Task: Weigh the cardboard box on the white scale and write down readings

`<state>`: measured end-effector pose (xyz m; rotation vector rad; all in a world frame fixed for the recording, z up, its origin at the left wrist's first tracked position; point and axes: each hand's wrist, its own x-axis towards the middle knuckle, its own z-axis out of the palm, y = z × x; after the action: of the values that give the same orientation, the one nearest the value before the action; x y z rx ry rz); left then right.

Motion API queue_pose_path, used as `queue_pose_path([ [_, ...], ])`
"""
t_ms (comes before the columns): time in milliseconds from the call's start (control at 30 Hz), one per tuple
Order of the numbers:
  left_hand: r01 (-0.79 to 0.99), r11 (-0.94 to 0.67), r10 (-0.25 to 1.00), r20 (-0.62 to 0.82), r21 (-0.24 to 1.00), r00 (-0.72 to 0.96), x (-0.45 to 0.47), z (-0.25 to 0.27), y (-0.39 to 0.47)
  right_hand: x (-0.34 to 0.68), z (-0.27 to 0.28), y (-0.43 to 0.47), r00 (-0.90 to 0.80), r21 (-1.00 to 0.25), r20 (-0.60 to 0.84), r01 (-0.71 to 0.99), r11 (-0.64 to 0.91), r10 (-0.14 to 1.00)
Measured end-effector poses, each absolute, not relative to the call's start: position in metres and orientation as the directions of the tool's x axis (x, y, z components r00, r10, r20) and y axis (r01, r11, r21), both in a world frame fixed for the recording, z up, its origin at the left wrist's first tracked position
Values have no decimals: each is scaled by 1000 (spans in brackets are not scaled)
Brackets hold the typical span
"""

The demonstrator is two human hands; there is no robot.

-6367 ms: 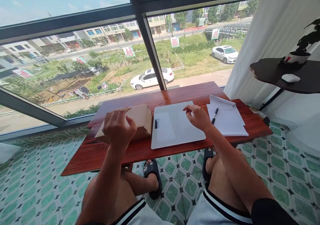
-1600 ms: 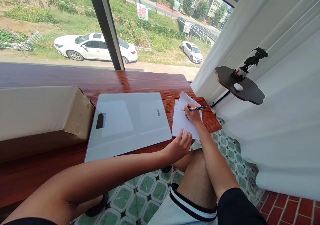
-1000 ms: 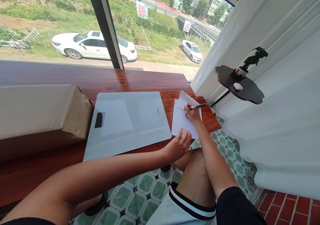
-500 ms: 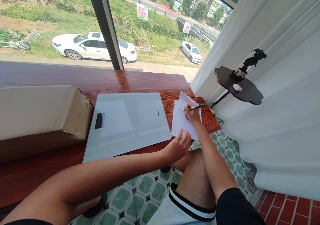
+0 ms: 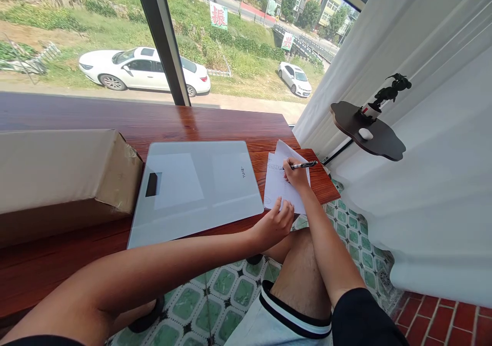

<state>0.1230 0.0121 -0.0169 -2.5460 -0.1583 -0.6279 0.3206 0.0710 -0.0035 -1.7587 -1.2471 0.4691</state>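
I see right hand gripping slim black pen; left hand loosely open at near edge of white paper sheets, right end of red-brown wooden table. Writing covers far part; near part looks mostly unfilled.

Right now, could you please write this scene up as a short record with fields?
Right hand: gripping a pen over the paper
Left hand: fingertips at the paper's near edge
Left of paper: pale flat panel
Farther left: cardboard box
Surface: reddish-brown wooden table
Far right: dark stand with a potted plant
Outside: two white cars
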Motion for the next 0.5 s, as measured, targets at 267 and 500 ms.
queue_pose_path([
  [267,240,-855,-8,474,-459,880,122,-19,12,319,-1,70,443,-814,173,568,-126,879],
  [500,256,-854,0,493,-452,870,122,-18,12,319,14,69,496,-671,413,733,-113,764],
])
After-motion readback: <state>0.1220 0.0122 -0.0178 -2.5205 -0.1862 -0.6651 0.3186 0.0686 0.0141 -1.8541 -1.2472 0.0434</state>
